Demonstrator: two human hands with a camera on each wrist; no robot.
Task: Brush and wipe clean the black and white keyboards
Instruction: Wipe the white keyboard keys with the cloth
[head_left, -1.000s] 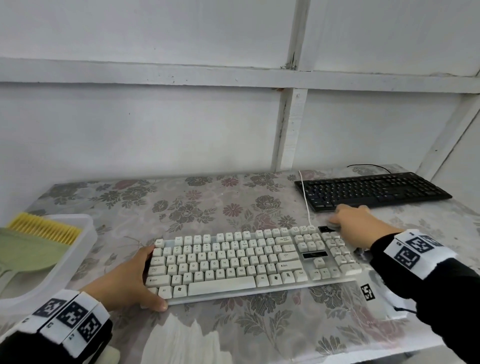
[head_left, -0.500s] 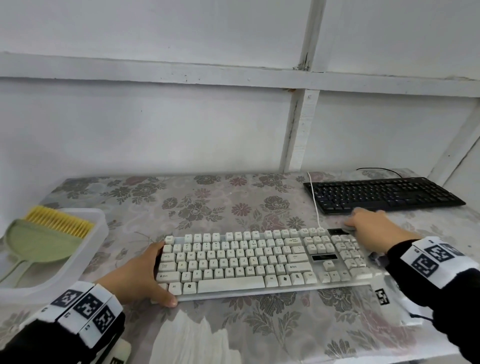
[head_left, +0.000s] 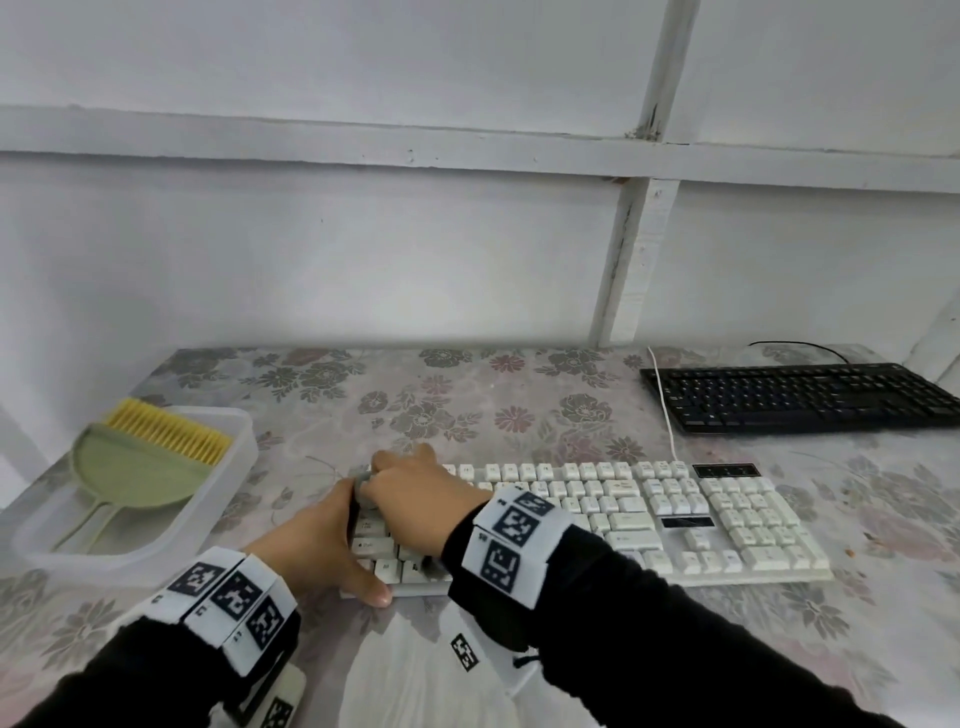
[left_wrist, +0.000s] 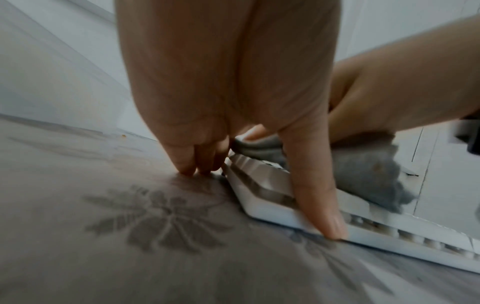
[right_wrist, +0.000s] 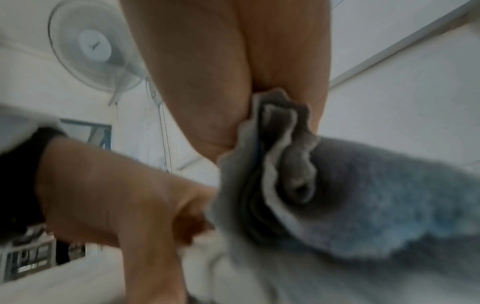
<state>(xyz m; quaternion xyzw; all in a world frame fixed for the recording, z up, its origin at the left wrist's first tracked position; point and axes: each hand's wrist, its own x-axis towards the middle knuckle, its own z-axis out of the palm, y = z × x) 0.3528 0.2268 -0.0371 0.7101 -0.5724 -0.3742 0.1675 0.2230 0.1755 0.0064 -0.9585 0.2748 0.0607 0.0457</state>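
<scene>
My right hand (head_left: 415, 499) has crossed from the right end of the white keyboard (head_left: 675, 519) to its left end since a second ago. It now lies on the leftmost keys, fingers curled round a grey cloth (right_wrist: 363, 195) bunched under the palm; the cloth shows as folded, fluffy layers in the right wrist view and presses on the keys at the keyboard's corner in the left wrist view.

My left hand (head_left: 317, 551) stays at the keyboard's left edge, as before. Thumb lies along the front edge, the other fingertips (left_wrist: 187, 166) down on the flowered tablecloth (head_left: 467, 405) at the keyboard's side. So it braces the keyboard between thumb and fingers.

White keyboard sits mid-table, near me. Black keyboard (head_left: 800, 397) lies well apart at the far right, by the wall, untouched. Green brush with yellow bristles (head_left: 145, 457) rests in the clear tray (head_left: 228, 499) at the left, unchanged.
</scene>
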